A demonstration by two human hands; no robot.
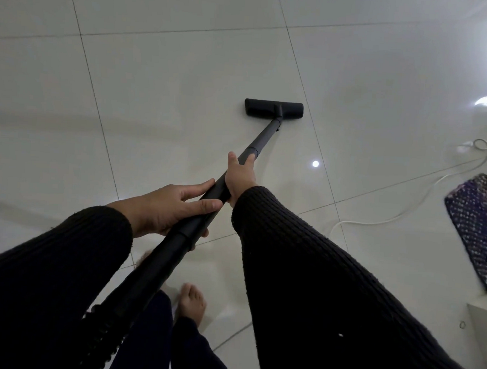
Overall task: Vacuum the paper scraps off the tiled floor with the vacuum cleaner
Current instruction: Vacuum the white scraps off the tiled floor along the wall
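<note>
Both hands' grip, left hand (164, 208) and right hand (238, 178), around smooth black cylindrical wand (237, 171) over glossy tiled floor (156, 93).

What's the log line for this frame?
both hands grip wand | left hand | right hand | head on floor | no scraps visible

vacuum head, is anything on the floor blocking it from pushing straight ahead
Nothing visible does. The tiles ahead of the vacuum head are bare, with no scraps in view. The white cord and patterned mat lie off to the right, clear of that path.
</note>
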